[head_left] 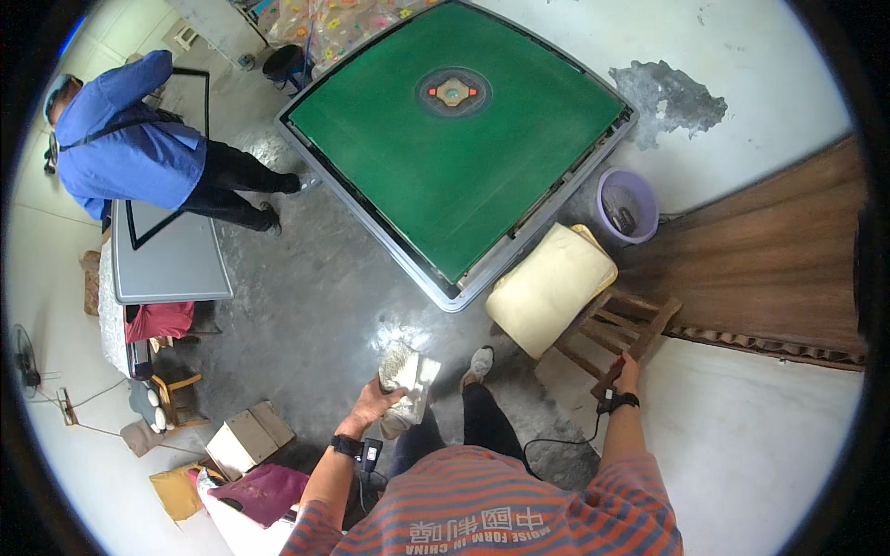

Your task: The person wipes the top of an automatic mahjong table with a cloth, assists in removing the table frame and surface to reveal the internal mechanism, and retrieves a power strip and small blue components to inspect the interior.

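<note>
Green bench: in the head view, one bench (445, 176) with a green top and grey rim, which serves here as the landmark; one round centre console (452, 92) with two red squares is set in its top.
Pale bundle: one whitish, crumpled-looking bundle (413, 371), held in the air off the bench's near corner, apart from it; its material cannot be told.
Left hand: one left hand (377, 402), its fingers curled partly closed around the bundle's lower left side, thumb across the near face.
Right hand: one right hand (628, 377), well to the right of the bench's near corner, at the end of the chair; how far its fingers are open, and whether they grip the wood, cannot be told.
Chair: one slatted wooden chair (623, 320) on the bench's near right side.
Cushions: two, one cream cushion (545, 289) over a yellow-edged one (607, 262), between bench and chair slats.
Bucket: one purple bucket (652, 204), just beside the bench's right corner.
Co-worker: one person in a blue shirt (139, 157), left of the bench, with one black frame (207, 102).
Panel: one grey panel (171, 259), left of the bench, well apart.
</note>
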The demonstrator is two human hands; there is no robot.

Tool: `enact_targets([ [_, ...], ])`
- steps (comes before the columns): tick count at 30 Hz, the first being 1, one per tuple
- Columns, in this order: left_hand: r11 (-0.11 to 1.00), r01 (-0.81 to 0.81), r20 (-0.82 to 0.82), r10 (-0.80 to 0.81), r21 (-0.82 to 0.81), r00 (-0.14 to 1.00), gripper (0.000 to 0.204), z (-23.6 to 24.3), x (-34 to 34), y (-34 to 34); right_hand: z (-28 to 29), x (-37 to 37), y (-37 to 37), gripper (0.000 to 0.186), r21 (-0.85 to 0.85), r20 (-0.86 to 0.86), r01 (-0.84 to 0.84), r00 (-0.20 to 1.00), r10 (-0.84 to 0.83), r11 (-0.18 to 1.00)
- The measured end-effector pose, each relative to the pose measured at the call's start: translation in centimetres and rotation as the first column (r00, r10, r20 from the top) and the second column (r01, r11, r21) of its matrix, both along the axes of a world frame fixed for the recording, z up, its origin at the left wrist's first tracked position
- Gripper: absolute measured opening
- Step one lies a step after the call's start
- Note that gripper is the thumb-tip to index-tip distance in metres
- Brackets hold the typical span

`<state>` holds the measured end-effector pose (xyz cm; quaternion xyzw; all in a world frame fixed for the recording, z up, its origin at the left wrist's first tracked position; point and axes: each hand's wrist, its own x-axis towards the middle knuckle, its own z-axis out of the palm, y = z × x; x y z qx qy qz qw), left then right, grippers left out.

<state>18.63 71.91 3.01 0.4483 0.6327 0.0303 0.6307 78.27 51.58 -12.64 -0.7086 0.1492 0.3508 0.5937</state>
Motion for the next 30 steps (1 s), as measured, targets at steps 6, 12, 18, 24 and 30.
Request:
enact_targets([
  [6, 0.987, 0.151, -0.086, -0.146, 0.060, 0.986, 0.073, -1.5, 2.8, 1.9, 1.2, 1.9, -2.0, 0.031, -0.319, -0.157, -0.163, 0.981, 0.118, 0.934],
  [12, 0.974, 0.218, -0.046, -0.216, 0.057, 0.975, 0.080, -1.6, 3.4, 2.6, 4.7, -2.6, -0.4, 0.039, -0.421, -0.095, -0.198, 0.980, 0.174, 0.885],
  [18, 0.986, 0.135, -0.042, -0.131, 0.101, 0.990, 0.076, -0.5, 2.3, 2.0, 4.1, -3.0, -1.2, 0.026, -0.141, -0.226, -0.280, 0.943, 0.245, 0.950],
  [24, 0.994, 0.105, -0.133, -0.099, 0.043, 0.986, 0.087, 1.0, 1.6, 1.9, 3.1, -5.1, -0.9, 0.036, -0.321, -0.254, -0.312, 0.938, 0.236, 0.894],
  [30, 0.980, 0.083, 0.009, -0.086, 0.182, 0.996, 0.078, -1.5, 0.3, 2.0, 2.1, -4.0, -0.3, 0.051, -0.786, 0.318, -0.165, 0.718, 0.619, 0.596],
])
